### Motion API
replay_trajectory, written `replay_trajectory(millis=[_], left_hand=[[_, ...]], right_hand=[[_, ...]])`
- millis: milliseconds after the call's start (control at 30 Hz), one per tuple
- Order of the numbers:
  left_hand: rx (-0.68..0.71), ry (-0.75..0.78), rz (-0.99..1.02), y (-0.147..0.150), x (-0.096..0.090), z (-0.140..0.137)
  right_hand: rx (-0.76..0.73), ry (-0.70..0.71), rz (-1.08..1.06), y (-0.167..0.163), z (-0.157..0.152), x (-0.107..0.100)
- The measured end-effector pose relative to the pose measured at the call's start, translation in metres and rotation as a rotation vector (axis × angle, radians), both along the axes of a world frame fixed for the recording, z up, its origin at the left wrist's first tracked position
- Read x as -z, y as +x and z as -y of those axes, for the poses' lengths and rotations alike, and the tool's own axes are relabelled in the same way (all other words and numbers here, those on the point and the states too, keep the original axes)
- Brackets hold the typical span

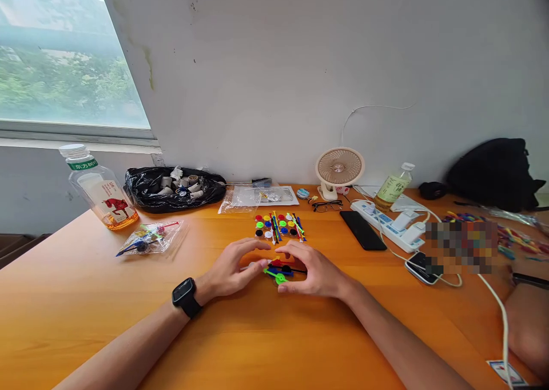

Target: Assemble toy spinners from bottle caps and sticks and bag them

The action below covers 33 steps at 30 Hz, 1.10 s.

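Observation:
On the wooden table, my left hand (231, 269) and my right hand (312, 270) curve around a small pile of plastic arrow spinners (280, 278). Green, blue, black and red-orange pieces show in it; my fingers hide the rest. Both hands are open, thumbs apart from the fingers. The left thumb tip is at the pile's left edge, and whether it touches a piece I cannot tell. My right hand borders the pile's right side. Just beyond my fingertips, coloured round discs (283, 230) lie in rows beside bundled plastic arrows (274, 227).
A bag of spinner parts (150, 237) and a drink bottle (103, 190) stand left. Behind lies a black plastic bag (137, 192). A fan (339, 168), glasses (328, 206), phone (362, 230) and power strip (388, 225) with cables are right. Another person's arm (529, 321) shows far right.

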<state>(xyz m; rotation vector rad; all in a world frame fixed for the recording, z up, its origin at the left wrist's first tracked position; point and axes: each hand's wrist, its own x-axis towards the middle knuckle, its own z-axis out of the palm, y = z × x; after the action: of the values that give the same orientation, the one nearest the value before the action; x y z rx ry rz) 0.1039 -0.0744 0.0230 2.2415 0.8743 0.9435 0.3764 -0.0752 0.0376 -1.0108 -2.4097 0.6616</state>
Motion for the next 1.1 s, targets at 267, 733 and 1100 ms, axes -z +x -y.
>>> replay_trajectory(millis=[267,733,1100], left_hand=[[-0.426,0.211,-0.293,-0.043,0.025,-0.051],[-0.496,0.144,-0.496,-0.050,0.049,-0.068],[-0.733,0.201,-0.475,-0.055,0.046,-0.074]], right_hand=[[0.001,0.104,-0.034,0.001,0.000,-0.003],[-0.010,0.106,-0.035,-0.004,0.004,-0.003],[-0.006,0.133,-0.026,-0.002,0.004,-0.002]])
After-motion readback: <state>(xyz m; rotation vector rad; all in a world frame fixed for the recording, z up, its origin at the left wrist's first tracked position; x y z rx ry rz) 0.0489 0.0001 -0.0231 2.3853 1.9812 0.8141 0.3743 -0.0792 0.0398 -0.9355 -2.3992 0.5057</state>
